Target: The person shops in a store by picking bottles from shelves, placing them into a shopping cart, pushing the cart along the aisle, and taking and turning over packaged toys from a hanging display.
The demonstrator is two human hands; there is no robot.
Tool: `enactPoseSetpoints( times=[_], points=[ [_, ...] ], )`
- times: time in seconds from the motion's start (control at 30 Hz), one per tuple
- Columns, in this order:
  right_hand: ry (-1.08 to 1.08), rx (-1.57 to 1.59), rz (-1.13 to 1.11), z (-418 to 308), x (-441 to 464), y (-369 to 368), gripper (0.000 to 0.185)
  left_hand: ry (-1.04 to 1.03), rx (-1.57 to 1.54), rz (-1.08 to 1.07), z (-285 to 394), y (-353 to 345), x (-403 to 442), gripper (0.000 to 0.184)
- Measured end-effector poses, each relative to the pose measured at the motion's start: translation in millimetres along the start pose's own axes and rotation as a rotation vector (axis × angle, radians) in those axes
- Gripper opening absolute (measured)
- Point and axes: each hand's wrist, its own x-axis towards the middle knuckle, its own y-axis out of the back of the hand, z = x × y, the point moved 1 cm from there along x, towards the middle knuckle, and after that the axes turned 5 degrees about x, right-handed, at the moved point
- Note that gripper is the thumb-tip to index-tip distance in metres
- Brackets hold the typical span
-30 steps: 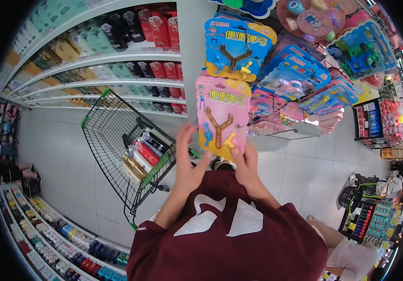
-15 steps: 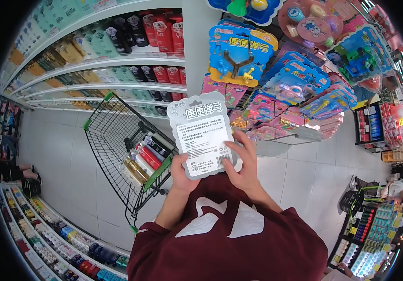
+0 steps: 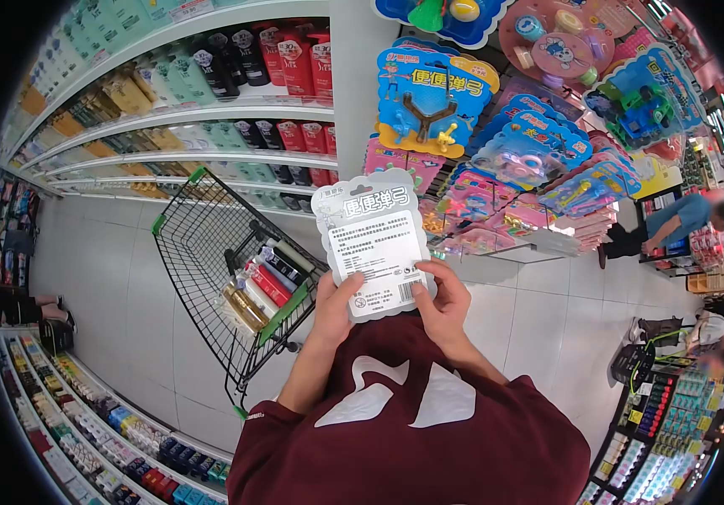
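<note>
A carded toy package (image 3: 374, 244) is held up in front of my chest, its grey and white printed back facing me. My left hand (image 3: 334, 307) grips its lower left edge, with the thumb on the printed side. At the lower right corner, my right hand (image 3: 443, 305) pinches the card beside the barcode. The fingers behind the card are hidden. Just beyond it hangs a blue slingshot package (image 3: 429, 101) on the display, with pink packages partly behind the held card.
A black wire shopping cart (image 3: 210, 252) with green corners and several bottles stands at the left. Bottle shelves (image 3: 202, 109) line the upper left. More toy packs (image 3: 530, 147) hang at the upper right. A person in a blue top (image 3: 680, 220) bends at the far right.
The package came off the display area toward my chest and was turned from its pink front to its back. My left thumb has moved onto the card. A person in blue has appeared at the right.
</note>
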Motion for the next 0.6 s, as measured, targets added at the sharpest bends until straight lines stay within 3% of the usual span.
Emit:
enactPoseSetpoints(
  times=[0.17,0.6],
  points=[
    [-0.031,0.015,0.019,5.7,-2.4,2.5,0.032,-0.113,0.259,0.025,-0.4,-3.5,-5.1,0.032],
    [0.038,-0.039,0.037,5.1,-1.7,-0.9,0.021,-0.128,0.285,-0.012,2.3,-3.3,-7.2,0.030]
  ],
)
